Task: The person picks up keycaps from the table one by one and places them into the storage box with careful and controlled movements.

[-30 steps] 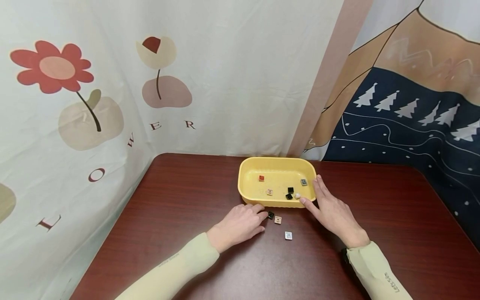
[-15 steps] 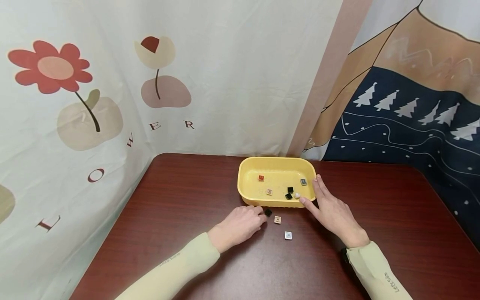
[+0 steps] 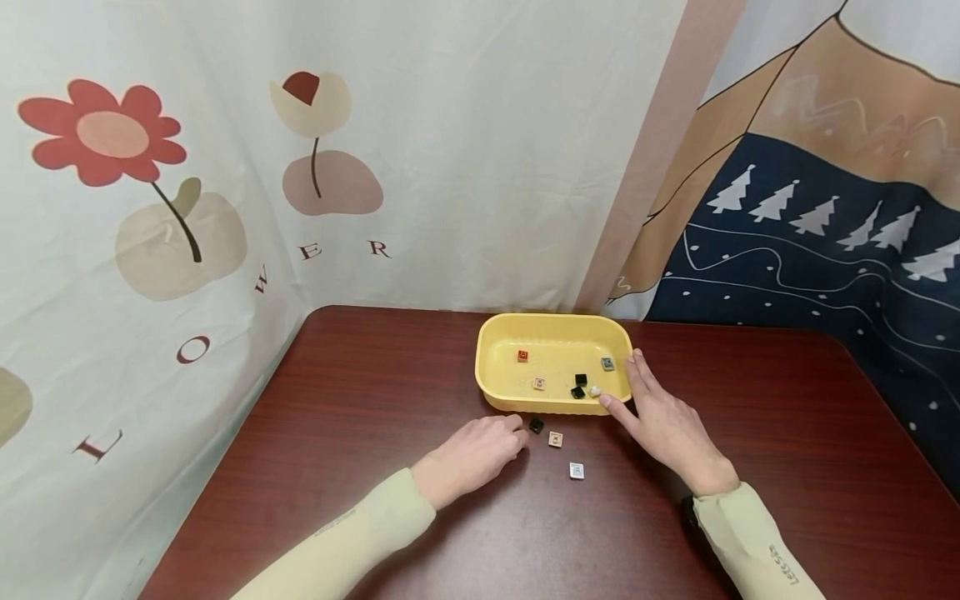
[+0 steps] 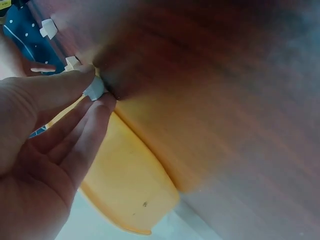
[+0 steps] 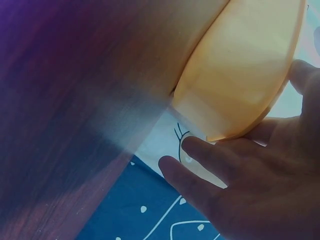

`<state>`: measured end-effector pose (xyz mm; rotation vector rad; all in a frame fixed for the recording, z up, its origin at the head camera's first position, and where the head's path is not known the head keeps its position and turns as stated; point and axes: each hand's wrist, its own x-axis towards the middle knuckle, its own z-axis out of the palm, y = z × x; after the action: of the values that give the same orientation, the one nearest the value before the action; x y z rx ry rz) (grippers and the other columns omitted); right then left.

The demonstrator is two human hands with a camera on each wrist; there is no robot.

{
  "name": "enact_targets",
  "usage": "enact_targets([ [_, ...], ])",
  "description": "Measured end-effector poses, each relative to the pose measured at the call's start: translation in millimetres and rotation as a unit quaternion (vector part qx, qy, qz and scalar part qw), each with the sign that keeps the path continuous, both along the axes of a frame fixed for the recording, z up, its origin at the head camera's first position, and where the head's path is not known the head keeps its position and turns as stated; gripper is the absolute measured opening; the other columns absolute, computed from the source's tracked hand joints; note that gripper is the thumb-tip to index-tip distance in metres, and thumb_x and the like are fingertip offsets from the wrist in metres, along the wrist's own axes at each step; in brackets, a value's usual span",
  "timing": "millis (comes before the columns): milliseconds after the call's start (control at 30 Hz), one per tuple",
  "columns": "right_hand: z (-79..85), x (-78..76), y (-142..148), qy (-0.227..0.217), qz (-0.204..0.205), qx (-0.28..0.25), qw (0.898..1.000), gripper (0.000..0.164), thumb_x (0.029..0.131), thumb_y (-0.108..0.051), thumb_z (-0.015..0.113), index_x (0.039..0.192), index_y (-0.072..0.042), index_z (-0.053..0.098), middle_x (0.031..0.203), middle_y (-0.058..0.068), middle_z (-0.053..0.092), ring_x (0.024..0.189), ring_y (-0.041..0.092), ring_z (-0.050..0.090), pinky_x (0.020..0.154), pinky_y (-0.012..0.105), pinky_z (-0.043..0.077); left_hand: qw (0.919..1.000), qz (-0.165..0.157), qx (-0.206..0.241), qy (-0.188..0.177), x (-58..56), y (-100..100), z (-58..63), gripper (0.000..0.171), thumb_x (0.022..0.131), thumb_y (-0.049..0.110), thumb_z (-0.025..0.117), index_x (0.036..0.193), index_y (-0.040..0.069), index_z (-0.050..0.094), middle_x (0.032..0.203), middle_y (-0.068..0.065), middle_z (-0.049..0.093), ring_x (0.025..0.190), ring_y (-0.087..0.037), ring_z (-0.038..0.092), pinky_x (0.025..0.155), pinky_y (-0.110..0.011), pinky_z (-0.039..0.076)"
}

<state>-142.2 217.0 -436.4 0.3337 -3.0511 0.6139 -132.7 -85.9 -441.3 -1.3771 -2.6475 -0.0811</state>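
My left hand (image 3: 476, 450) is by the near side of the yellow tray, fingers bent. Just past its fingertips in the head view sits a black keycap (image 3: 536, 425). The left wrist view has a keycap (image 4: 94, 89) pinched between thumb and fingertips; it looks pale there, and its true colour is unclear. A beige keycap (image 3: 555, 439) and a white keycap (image 3: 576, 471) lie on the table to the right. My right hand (image 3: 675, 433) rests against the right end of the yellow tray (image 3: 483, 379), fingers extended, thumb at the near rim.
Inside the tray are several keycaps, among them a red keycap (image 3: 522, 356), a pinkish keycap (image 3: 538, 383) and a grey keycap (image 3: 607, 364). The dark red table (image 3: 360, 375) backs onto printed curtains (image 3: 450, 167).
The black keycap has shifted slightly up and left beside my left fingertips. My left hand's fingers have drawn closer together and moved a little left. The right hand and tray stay put.
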Motion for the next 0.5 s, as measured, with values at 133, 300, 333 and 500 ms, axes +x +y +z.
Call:
enact_targets([
  [133,0.6,0.2,0.1,-0.002,0.0,0.0,1.0,0.09,0.105,-0.059,0.048,0.161,0.005,0.024,0.169,0.025,0.016,0.142,0.047,0.043,0.099,0.064,0.048,0.9998,-0.017,0.01,0.002,0.2,-1.0,-0.1,0.017,0.094,-0.001,0.069,0.087,0.015,0.068,0.085,0.002,0.057,0.074,-0.014,0.061,0.066,-0.023,0.052],
  [300,1.0,0.2,0.0,-0.003,0.0,-0.001,1.0,0.089,0.105,-0.059,0.048,0.161,0.006,0.024,0.169,0.025,0.016,0.141,0.047,0.044,0.099,0.064,0.048,0.9986,-0.032,0.036,0.02,1.1,-2.5,2.5,0.013,0.094,-0.001,0.069,0.093,0.012,0.071,0.093,0.001,0.063,0.082,-0.014,0.065,0.074,-0.024,0.054],
  [333,0.9,0.2,0.0,-0.004,0.0,-0.001,1.0,0.089,0.105,-0.059,0.048,0.161,0.006,0.023,0.169,0.025,0.015,0.141,0.047,0.044,0.099,0.063,0.048,0.9982,-0.034,0.043,0.023,1.3,-2.8,3.2,0.012,0.094,-0.001,0.069,0.094,0.011,0.072,0.094,0.0,0.064,0.083,-0.014,0.066,0.076,-0.024,0.055],
  [500,0.5,0.3,0.2,-0.007,0.0,-0.001,1.0,0.089,0.105,-0.058,0.049,0.161,0.005,0.023,0.17,0.025,0.014,0.142,0.048,0.043,0.099,0.063,0.048,0.9962,-0.041,0.073,0.024,1.7,-3.2,4.7,0.009,0.094,0.001,0.072,0.096,0.01,0.074,0.096,0.0,0.066,0.086,-0.013,0.067,0.078,-0.023,0.055],
])
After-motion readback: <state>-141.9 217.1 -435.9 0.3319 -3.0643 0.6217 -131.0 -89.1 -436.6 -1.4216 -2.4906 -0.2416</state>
